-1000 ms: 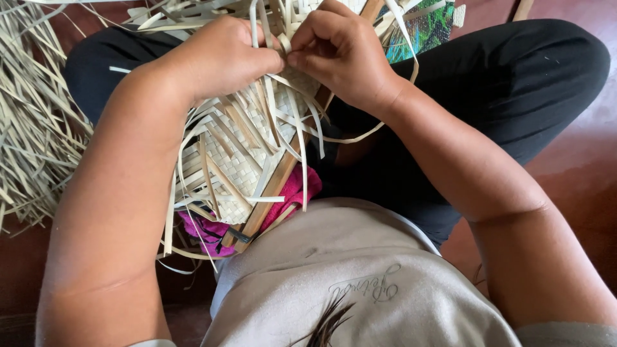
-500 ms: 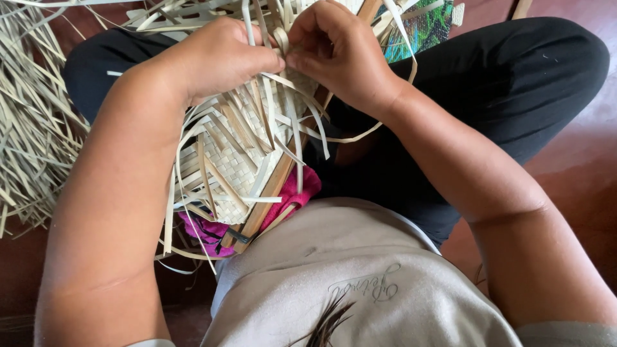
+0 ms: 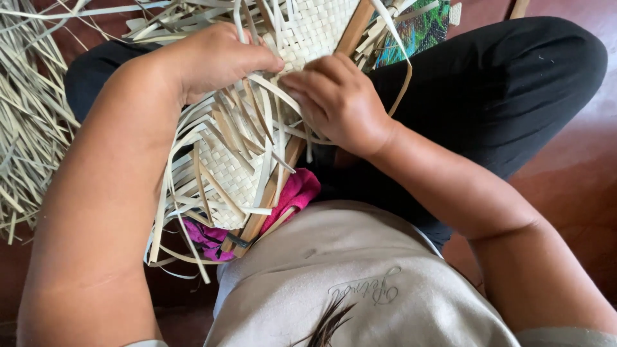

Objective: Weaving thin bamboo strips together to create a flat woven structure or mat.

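1. The woven mat point(image 3: 308, 32) of pale plaited strips lies across the person's lap (no container shows anywhere).
2. The left hand point(image 3: 215, 58) rests curled on the mat's left part, fingers pressed together over loose strips point(image 3: 250, 128).
3. The right hand point(image 3: 337, 103), just right of it, pinches a strip against the mat.
4. A wooden slat point(image 3: 276, 186) runs under the mat; pink cloth point(image 3: 292, 196) lies below it.

Dark reddish-brown floor point(image 3: 578, 193) runs along the right, smooth and faintly shiny under soft, even light. Over on the left, a loose heap of pale dry strips point(image 3: 29, 128) sprawls across it.
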